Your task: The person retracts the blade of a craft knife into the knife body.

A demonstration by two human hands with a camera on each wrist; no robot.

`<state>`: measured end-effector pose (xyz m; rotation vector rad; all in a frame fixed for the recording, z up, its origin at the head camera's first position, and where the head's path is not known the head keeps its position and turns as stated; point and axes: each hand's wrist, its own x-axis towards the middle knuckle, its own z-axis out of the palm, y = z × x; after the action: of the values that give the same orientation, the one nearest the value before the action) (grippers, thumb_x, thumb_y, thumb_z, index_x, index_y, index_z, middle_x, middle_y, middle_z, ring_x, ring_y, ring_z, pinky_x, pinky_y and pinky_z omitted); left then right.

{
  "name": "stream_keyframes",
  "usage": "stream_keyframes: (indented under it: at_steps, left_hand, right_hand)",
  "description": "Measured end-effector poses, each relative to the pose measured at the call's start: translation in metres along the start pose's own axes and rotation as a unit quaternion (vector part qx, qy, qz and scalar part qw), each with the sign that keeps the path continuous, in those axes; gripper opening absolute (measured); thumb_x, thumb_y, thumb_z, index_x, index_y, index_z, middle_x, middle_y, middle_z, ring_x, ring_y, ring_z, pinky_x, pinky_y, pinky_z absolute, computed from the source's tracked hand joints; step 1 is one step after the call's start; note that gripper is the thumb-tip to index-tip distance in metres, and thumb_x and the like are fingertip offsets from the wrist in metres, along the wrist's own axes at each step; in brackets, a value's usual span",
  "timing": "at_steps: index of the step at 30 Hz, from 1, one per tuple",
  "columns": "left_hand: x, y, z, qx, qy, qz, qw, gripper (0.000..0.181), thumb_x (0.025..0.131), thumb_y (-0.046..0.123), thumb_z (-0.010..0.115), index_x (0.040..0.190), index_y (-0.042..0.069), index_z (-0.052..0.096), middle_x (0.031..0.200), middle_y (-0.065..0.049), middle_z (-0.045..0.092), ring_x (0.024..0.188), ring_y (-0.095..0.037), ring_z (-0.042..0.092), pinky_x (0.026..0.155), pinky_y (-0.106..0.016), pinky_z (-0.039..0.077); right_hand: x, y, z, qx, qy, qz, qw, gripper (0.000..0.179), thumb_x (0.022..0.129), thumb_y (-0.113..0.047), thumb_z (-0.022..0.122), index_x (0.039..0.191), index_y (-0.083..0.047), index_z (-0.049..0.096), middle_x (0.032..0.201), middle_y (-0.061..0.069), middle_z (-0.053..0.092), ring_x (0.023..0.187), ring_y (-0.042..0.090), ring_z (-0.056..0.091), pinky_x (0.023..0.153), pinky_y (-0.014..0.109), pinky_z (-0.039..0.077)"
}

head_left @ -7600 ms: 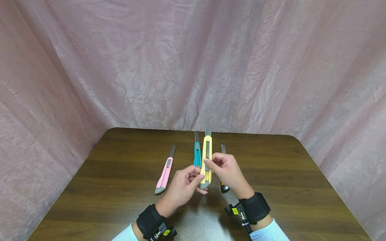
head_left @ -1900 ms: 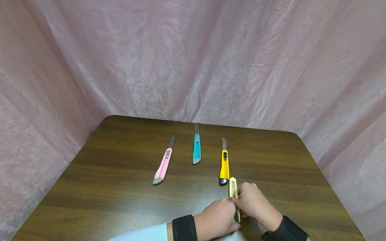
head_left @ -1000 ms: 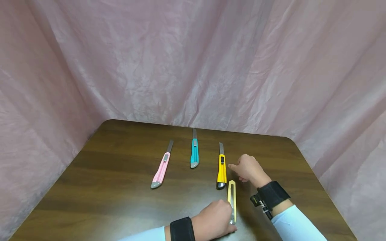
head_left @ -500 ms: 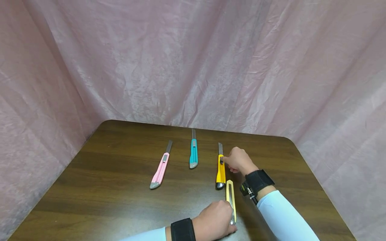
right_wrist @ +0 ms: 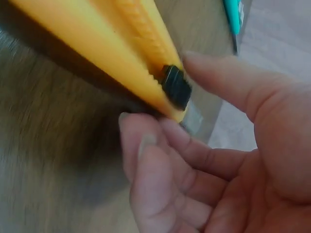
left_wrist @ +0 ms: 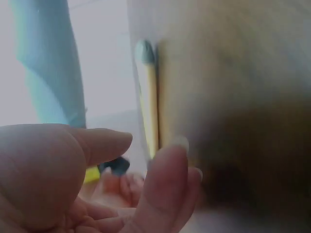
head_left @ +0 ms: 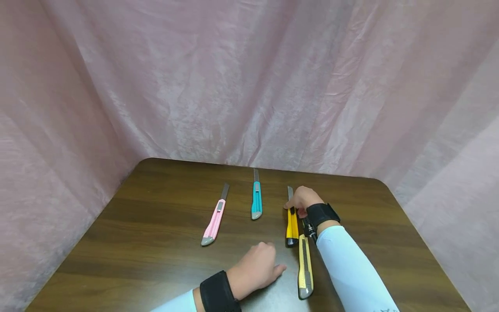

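My right hand (head_left: 306, 199) reaches over the front end of a deep yellow utility knife (head_left: 292, 227), thumb on its left side and curled fingers on its right. In the right wrist view, the thumb and fingers close on the knife beside its black slider (right_wrist: 176, 87), with the blade partly hidden behind the fingers. My left hand (head_left: 255, 268) is a little above the table, fingers loosely bent and holding nothing. Just right of it lies a large pale yellow utility knife (head_left: 305, 266), its grey end toward me and no blade showing.
A pink utility knife (head_left: 214, 222) and a teal one (head_left: 256, 200) lie farther left on the brown wooden table (head_left: 156, 242), both with blades out and pointing away. A pink curtain (head_left: 218, 78) hangs behind the table's far edge.
Earlier both hands held the pale yellow knife up, then lowered it to the table with its blade in. The left hand has now released it and moved left; the right reached forward to the deep yellow knife.
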<state>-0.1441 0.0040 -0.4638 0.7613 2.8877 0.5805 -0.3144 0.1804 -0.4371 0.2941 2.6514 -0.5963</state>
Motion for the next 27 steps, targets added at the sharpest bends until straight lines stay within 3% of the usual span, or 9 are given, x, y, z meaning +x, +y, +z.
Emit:
stream_keyframes:
  at_steps: [3,7,11,14,17,19,21,25,27]
  left_hand:
    - [0.0,-0.015,-0.008,-0.013,-0.001,-0.022,0.9997,0.042,0.085,0.043,0.068,0.09,0.002,0.061,0.064,-0.001,0.054,0.054,-0.012,0.057,0.047,-0.025,0.051]
    - [0.001,-0.032,-0.018,-0.067,-0.016,-0.05,0.9964,0.044,0.088,0.04,0.065,0.098,-0.002,0.059,0.06,-0.001,0.054,0.04,-0.006,0.053,0.054,-0.021,0.053]
    - [0.004,-0.05,-0.029,-0.138,-0.026,-0.073,0.9873,0.051,0.09,0.038,0.064,0.113,-0.007,0.055,0.058,-0.002,0.056,0.032,-0.007,0.051,0.05,-0.019,0.053]
    - [0.01,-0.063,-0.038,-0.188,-0.01,-0.067,0.9798,0.053,0.092,0.036,0.062,0.122,-0.006,0.051,0.055,-0.002,0.057,0.037,-0.011,0.055,0.042,-0.023,0.05]
    - [0.015,-0.073,-0.045,-0.239,0.024,-0.035,0.97,0.047,0.095,0.032,0.059,0.124,-0.004,0.05,0.058,0.001,0.058,0.044,-0.014,0.059,0.042,-0.027,0.052]
    - [0.016,-0.077,-0.047,-0.294,0.039,-0.012,0.9549,0.04,0.096,0.026,0.058,0.123,-0.002,0.051,0.068,-0.001,0.061,0.052,-0.016,0.062,0.048,-0.029,0.056]
    - [0.016,-0.078,-0.046,-0.358,0.041,0.005,0.9329,0.034,0.096,0.023,0.058,0.122,0.001,0.053,0.081,-0.002,0.063,0.063,-0.019,0.064,0.055,-0.031,0.058]
    - [0.01,-0.072,-0.045,-0.492,0.018,0.041,0.8697,0.029,0.095,0.014,0.059,0.122,0.004,0.054,0.101,-0.006,0.062,0.083,-0.023,0.064,0.065,-0.039,0.058]
    - [0.006,-0.069,-0.046,-0.534,0.01,0.058,0.8436,0.028,0.094,0.009,0.059,0.121,0.004,0.054,0.103,-0.008,0.061,0.086,-0.024,0.063,0.065,-0.041,0.058]
  right_hand:
    - [0.005,-0.001,0.001,0.024,-0.006,-0.004,0.9997,0.031,0.08,-0.029,0.076,0.085,0.001,0.066,0.072,0.012,0.062,0.058,0.021,0.062,0.053,0.027,0.057]
    - [0.009,-0.005,0.001,0.083,0.003,0.003,0.9966,0.031,0.079,-0.028,0.078,0.081,0.0,0.067,0.065,0.009,0.058,0.053,0.018,0.059,0.052,0.026,0.057]
    - [0.009,-0.015,0.001,0.129,0.016,-0.017,0.9914,0.033,0.076,-0.03,0.08,0.076,0.0,0.066,0.059,0.007,0.056,0.046,0.016,0.056,0.05,0.026,0.056]
    - [0.003,-0.023,-0.002,0.153,0.029,-0.07,0.9853,0.037,0.076,-0.033,0.079,0.074,0.001,0.065,0.057,0.009,0.057,0.047,0.018,0.058,0.05,0.029,0.056]
    - [-0.01,-0.027,-0.006,0.188,0.048,-0.154,0.9689,0.044,0.077,-0.039,0.077,0.073,0.002,0.062,0.061,0.014,0.06,0.053,0.026,0.061,0.051,0.031,0.057]
    - [-0.022,-0.028,-0.007,0.213,0.06,-0.214,0.9514,0.048,0.076,-0.043,0.077,0.074,0.001,0.06,0.065,0.016,0.06,0.057,0.031,0.061,0.051,0.033,0.057]
    - [-0.036,-0.03,-0.007,0.236,0.075,-0.266,0.9317,0.048,0.076,-0.046,0.076,0.075,-0.001,0.06,0.067,0.018,0.059,0.058,0.033,0.059,0.049,0.033,0.056]
    - [-0.066,-0.035,-0.003,0.268,0.116,-0.341,0.8938,0.041,0.077,-0.045,0.076,0.076,-0.007,0.061,0.062,0.013,0.056,0.051,0.026,0.054,0.045,0.033,0.053]
    - [-0.082,-0.039,-0.002,0.284,0.129,-0.37,0.8752,0.036,0.079,-0.041,0.075,0.077,-0.008,0.061,0.061,0.01,0.055,0.05,0.023,0.053,0.043,0.034,0.051]
